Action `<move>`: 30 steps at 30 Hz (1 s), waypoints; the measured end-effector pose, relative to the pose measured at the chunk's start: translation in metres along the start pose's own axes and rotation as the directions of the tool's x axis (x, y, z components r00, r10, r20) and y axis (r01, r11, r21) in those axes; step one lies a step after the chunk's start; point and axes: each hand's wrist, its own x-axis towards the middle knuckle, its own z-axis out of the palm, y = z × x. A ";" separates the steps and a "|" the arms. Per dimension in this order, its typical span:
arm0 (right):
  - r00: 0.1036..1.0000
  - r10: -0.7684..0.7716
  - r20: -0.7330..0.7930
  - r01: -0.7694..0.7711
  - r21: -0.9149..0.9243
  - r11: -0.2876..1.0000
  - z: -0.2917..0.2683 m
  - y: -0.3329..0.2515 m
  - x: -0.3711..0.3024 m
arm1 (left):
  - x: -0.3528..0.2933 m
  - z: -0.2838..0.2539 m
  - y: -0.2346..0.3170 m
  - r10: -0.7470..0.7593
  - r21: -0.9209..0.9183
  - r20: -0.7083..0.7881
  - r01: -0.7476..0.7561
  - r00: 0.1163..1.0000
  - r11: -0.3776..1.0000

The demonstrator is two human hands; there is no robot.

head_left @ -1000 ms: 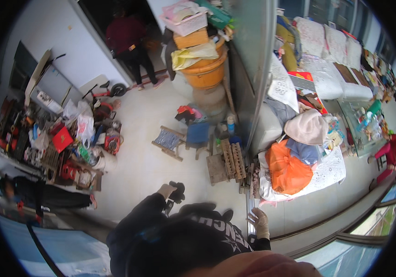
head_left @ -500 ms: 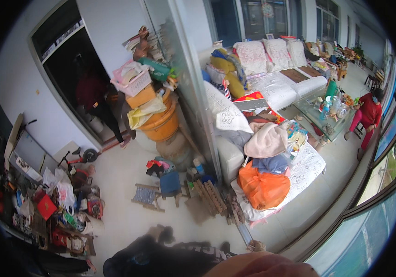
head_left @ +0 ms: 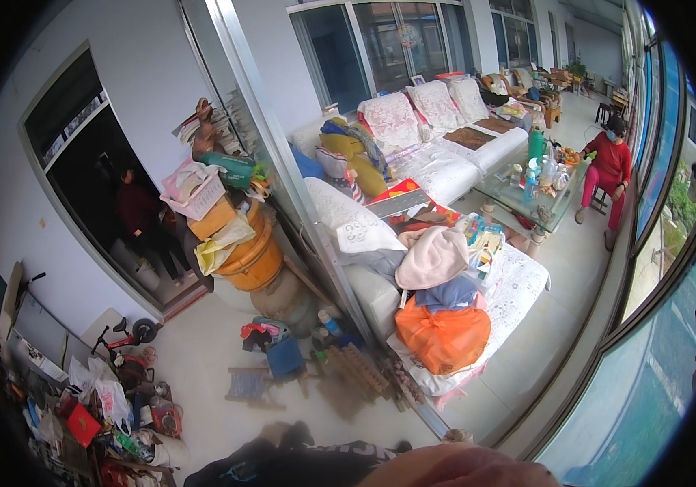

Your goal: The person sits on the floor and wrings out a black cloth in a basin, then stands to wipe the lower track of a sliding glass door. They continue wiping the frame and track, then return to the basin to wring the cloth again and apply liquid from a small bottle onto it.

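Note:
Neither of my hands shows in the head view. My own dark clothing [head_left: 299,465] with pale lettering fills part of the lower edge, and a blurred skin-toned shape beside it shows no fingers. Just ahead on the floor stand a small blue stool [head_left: 285,358] and a low stool with a woven grey-blue seat [head_left: 248,385]. To their right lies a slatted wooden piece [head_left: 357,375]. An orange plastic bag [head_left: 443,337] rests on the near end of the white-covered sofa [head_left: 518,284], with a pale pink cloth hat or bundle [head_left: 433,256] behind it.
A glass partition with a metal frame [head_left: 283,154] divides the room. Left are a wooden tub [head_left: 254,258], a red balance bike [head_left: 127,345] and heaped clutter [head_left: 112,414]. One person [head_left: 141,203] stands in the doorway; another [head_left: 607,166] sits beside the glass table [head_left: 518,195].
My view has swung to the right, so the sofa, partition and stools sit further left in the picture. The person in the doorway has shifted posture. No hand of mine appears in either frame.

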 end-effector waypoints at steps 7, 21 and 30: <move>1.000 0.008 0.010 -0.007 -0.089 0.996 -0.009 0.044 0.022 | -0.003 0.003 0.010 -0.111 0.153 0.081 0.098 0.991 0.983; 0.972 0.019 0.233 0.109 -0.521 0.846 -0.013 0.106 0.045 | -0.016 -0.026 0.042 -0.095 -0.066 0.086 0.101 0.992 0.993; 0.976 0.155 0.151 0.104 -0.956 0.274 -0.015 0.026 0.012 | 0.010 0.046 -0.050 -0.174 -0.146 0.104 0.188 0.979 0.971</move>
